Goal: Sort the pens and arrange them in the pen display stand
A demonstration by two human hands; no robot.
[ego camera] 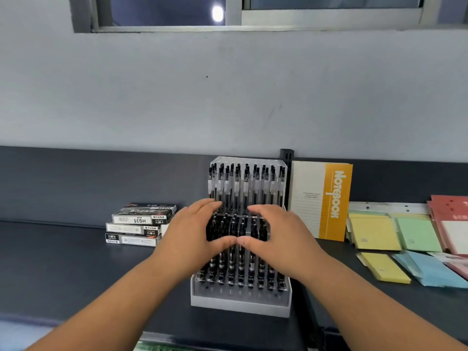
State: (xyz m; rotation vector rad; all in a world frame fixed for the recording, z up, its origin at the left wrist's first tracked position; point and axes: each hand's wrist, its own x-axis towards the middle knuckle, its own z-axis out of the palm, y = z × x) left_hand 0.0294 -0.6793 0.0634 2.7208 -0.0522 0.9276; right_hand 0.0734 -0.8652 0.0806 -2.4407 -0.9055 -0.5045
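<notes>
A clear stepped pen display stand (240, 304) sits on the dark counter in front of me. Several black-capped clear pens (247, 184) stand upright in its back rows, and more dark pens fill the middle and front rows. My left hand (192, 236) and my right hand (276, 239) hover palm-down over the middle rows, fingers spread, thumb tips nearly touching. Neither hand grips a pen. The pens under my palms are partly hidden.
A stack of black pen boxes (139, 224) lies left of the stand. A yellow-spined notebook (321, 201) leans against the wall on the right, with yellow, green, blue and pink notepads (395, 234) spread beyond it. The grey wall is close behind.
</notes>
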